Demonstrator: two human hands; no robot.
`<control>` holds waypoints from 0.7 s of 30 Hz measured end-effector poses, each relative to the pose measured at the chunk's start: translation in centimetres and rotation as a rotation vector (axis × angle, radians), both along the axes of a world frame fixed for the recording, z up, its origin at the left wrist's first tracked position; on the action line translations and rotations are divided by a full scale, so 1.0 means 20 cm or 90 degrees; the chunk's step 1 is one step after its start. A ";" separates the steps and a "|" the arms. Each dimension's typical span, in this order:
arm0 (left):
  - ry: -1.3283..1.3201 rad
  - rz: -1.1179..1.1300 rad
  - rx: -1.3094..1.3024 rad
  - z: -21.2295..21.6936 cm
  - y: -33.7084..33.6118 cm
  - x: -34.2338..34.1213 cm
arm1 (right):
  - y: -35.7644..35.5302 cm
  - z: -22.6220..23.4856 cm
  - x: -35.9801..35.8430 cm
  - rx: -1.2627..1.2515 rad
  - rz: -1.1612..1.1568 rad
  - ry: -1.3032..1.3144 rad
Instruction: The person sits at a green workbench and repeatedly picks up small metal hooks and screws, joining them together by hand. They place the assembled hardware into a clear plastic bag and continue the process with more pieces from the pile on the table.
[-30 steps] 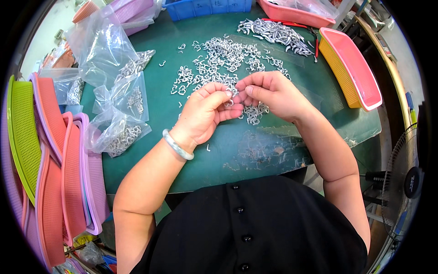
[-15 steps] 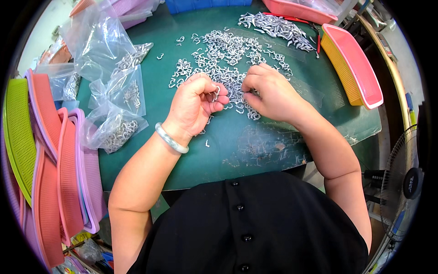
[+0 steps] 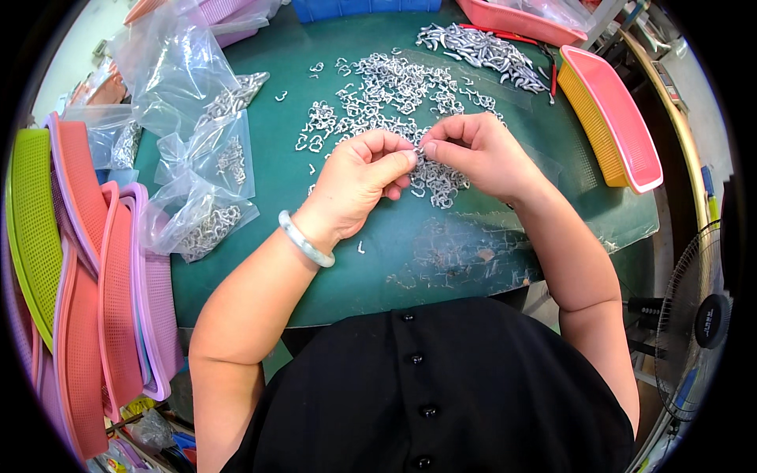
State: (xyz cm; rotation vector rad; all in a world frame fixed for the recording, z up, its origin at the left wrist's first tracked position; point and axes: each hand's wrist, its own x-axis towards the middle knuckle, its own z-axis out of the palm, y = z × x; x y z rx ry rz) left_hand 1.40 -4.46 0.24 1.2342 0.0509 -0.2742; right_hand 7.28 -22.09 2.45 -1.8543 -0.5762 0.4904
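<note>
OK so compared with half a second ago, the right hand [image 3: 493, 158] is up out of the pile of links [image 3: 398, 83] and the two hands meet fingertip to fingertip over its near side, mid-worktop [image 3: 371, 280]. Left hand [image 3: 355, 177] is pinching a link [image 3: 418, 151]; right one's narrow at the same spot, can't tell what it grips. Fingers hide that link's direction and long axis. Loose ones point every which way.

Shiny metal links [image 3: 398, 83], glossy clear plastic bags [image 3: 177, 83], matt black cloth shirt [image 3: 339, 394], scuffed green tabletop [image 3: 465, 260].
</note>
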 end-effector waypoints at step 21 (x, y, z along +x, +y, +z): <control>0.071 0.024 -0.138 -0.02 0.02 0.01 | 0.01 -0.05 0.01 0.158 0.030 0.015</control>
